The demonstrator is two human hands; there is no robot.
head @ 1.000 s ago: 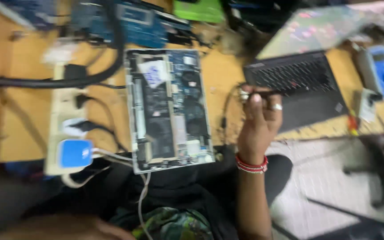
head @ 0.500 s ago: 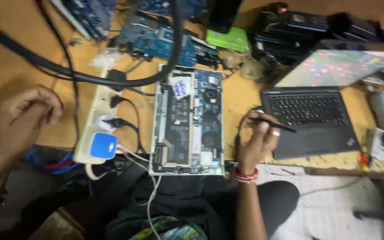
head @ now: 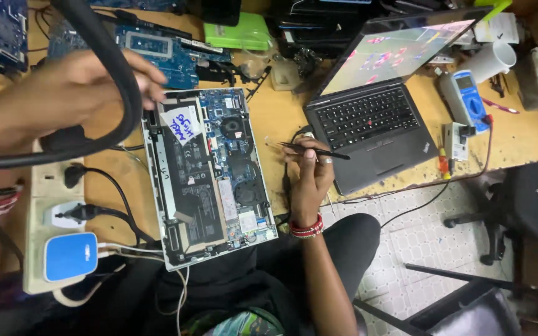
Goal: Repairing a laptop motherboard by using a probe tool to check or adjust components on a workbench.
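the opened laptop base [head: 210,174] lies flat on the wooden surface [head: 281,118], bare circuit board, fans and flat black battery facing up. it looks thin, stiff and fragile inside, so i'd lift it by the pale metal rim, never the board. the right hand [head: 309,177] pinches slim black tweezers [head: 312,149], fingers closed on them, just beside the base. the left hand [head: 76,93] hovers with fingers loosely curled, apparently holding nothing, over the base's top corner, behind a thick, rubbery black cable [head: 116,68].
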